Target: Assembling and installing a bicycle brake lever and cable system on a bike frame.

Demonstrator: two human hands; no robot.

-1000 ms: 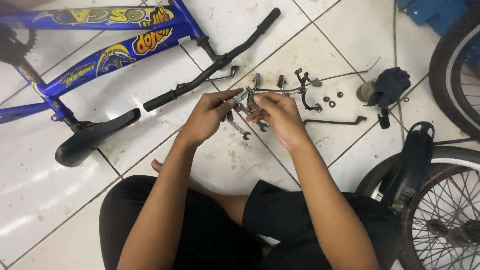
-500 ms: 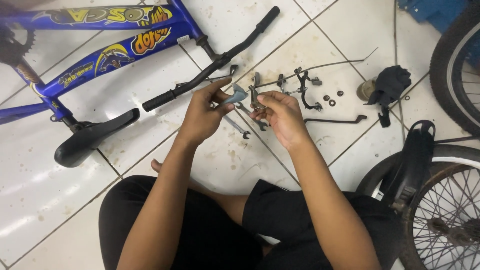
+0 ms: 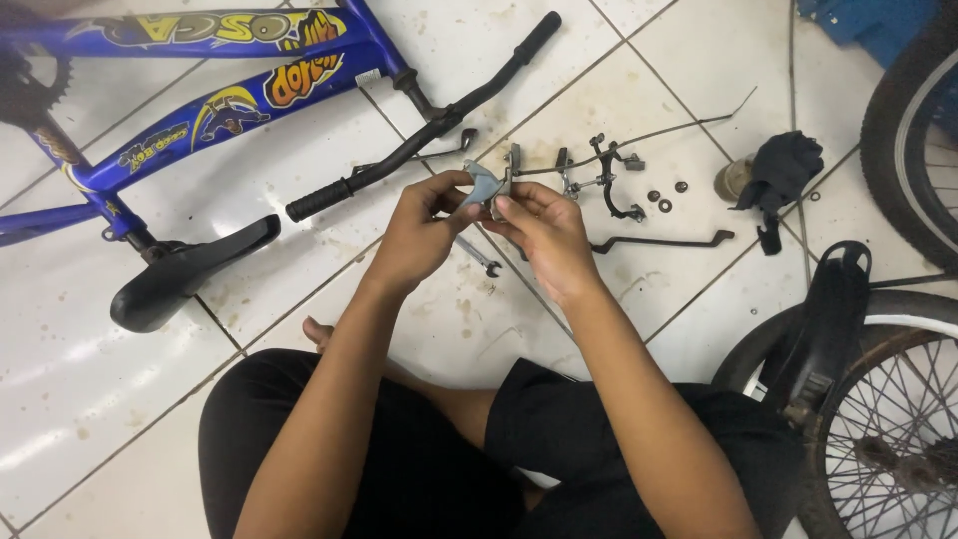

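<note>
Two hands: left hand (image 3: 424,235) and right hand (image 3: 544,235) meet over the white tiled floor (image 3: 299,329), fingertips pressed onto one small grey metal bracket (image 3: 486,188) from either side.
Left hand: thumb and fingers pinch the bracket's left edge.
Right hand: fingers curl round the bracket's right side, thumb on top.
Bracket: held up between both hands, above the floor, just near of the handlebar (image 3: 424,125).
Containers: only a small round tin or cup (image 3: 733,180) at the far right; a black glove or cloth (image 3: 783,172) lies against it, and what is inside cannot be told.
Hidden: much of the bracket is covered by fingertips, so its full shape is unclear; it may be a folded plate.
Cut off: blue bicycle frame (image 3: 200,100) runs out of view at the far left; spoked wheel (image 3: 888,439) is cut by the near right edge; a tyre (image 3: 898,130) is cut at the right edge.
Parts on floor: brake caliper with cable (image 3: 614,180) just beyond the right hand; three small washers (image 3: 664,198) to its right; a thin black rod (image 3: 659,241) nearer; a small spanner (image 3: 479,257) partly under the hands.
Saddle: black saddle (image 3: 190,274) lies left of the hands, well apart.
In the way: a second black saddle (image 3: 823,319) stands before the spoked wheel at right.
Person: seated on the floor, black trousers (image 3: 399,469) at the near edge, forearms crossing the middle.
</note>
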